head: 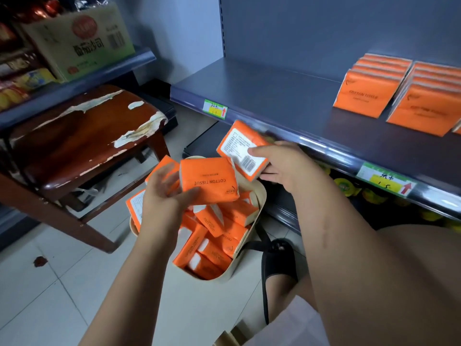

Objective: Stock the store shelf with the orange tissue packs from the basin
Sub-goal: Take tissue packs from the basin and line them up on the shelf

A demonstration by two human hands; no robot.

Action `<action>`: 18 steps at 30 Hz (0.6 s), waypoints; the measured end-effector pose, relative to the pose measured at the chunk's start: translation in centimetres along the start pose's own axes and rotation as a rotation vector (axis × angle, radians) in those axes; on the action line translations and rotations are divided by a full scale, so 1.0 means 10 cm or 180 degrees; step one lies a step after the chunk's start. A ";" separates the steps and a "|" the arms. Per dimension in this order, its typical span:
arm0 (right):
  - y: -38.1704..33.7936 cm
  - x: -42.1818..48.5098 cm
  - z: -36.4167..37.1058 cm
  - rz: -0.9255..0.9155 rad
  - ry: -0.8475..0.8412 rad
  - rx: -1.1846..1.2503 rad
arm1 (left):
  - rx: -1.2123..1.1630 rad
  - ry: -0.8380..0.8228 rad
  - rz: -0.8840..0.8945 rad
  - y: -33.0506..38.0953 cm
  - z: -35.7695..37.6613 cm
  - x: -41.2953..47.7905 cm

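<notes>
I logged the left hand point(164, 196) gripping one orange tissue pack point(209, 182), basin point(261, 198) beneath its fingers. The right hand point(282, 163) pinched a second pack point(240, 149) by one end, shelf lip point(311, 144) just beyond its fingertips. Risk: the shallow pinch could slip if the pack clipped that lip.

Grey shelf point(274, 96): two rows of orange tissue packs point(361, 96) stand upright at its right end, side by side. Tiled floor point(62, 295): cream basin point(260, 196) just below the shelf edge, worn wooden stool point(82, 136) to its left. Left rack point(104, 73): cardboard carton point(79, 38).
</notes>
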State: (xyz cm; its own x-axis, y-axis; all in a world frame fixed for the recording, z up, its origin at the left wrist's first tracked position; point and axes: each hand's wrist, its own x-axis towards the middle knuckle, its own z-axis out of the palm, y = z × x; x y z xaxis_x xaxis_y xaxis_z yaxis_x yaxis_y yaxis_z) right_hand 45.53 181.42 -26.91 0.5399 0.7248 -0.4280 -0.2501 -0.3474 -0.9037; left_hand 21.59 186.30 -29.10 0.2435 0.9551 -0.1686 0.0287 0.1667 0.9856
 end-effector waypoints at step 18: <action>-0.89 -1.03 -1.39 -0.0641 0.0416 0.1183 | -0.1128 -0.1229 0.0454 0.99 1.46 -0.10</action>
State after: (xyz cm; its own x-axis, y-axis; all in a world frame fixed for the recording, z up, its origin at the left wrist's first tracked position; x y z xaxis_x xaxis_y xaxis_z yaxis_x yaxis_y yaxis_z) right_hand 53.34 168.74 -14.35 0.6986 0.6665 -0.2604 -0.3887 0.0479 -0.9201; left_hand 35.80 183.37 -18.94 0.5615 0.8260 0.0493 -0.3431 0.1781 0.9223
